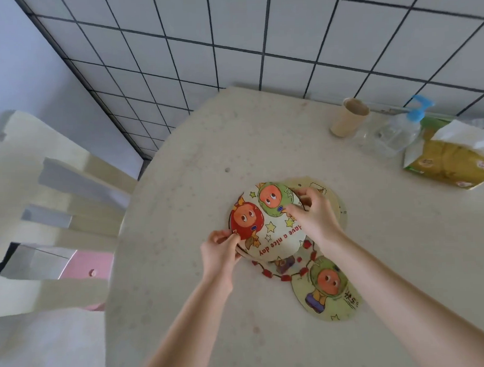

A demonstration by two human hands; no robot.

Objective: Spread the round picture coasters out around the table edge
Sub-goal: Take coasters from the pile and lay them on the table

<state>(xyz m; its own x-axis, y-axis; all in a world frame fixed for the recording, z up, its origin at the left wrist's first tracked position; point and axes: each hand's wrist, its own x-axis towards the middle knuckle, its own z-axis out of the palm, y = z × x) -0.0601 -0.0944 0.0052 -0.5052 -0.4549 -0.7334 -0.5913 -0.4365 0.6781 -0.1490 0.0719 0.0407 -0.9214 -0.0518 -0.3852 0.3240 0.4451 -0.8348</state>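
A stack of round picture coasters lies near the middle of the cream table [180,186]. The top coaster [267,223], printed with a red and a green cartoon figure and "have a nice day", is tilted up off the pile. My left hand [220,249] pinches its near-left rim and my right hand [310,211] grips its far-right rim. Under it another coaster [331,196] sticks out at the far right, one with a red dotted border [283,276] peeks out at the near side, and a green-figure coaster [327,287] lies nearest me.
At the back right stand a cardboard tube [349,117], a clear pump bottle with a blue top [394,132] and a yellow-green tissue pack [453,160]. A cream slatted chair [55,197] stands at the table's left edge. A tiled wall runs right behind the table.
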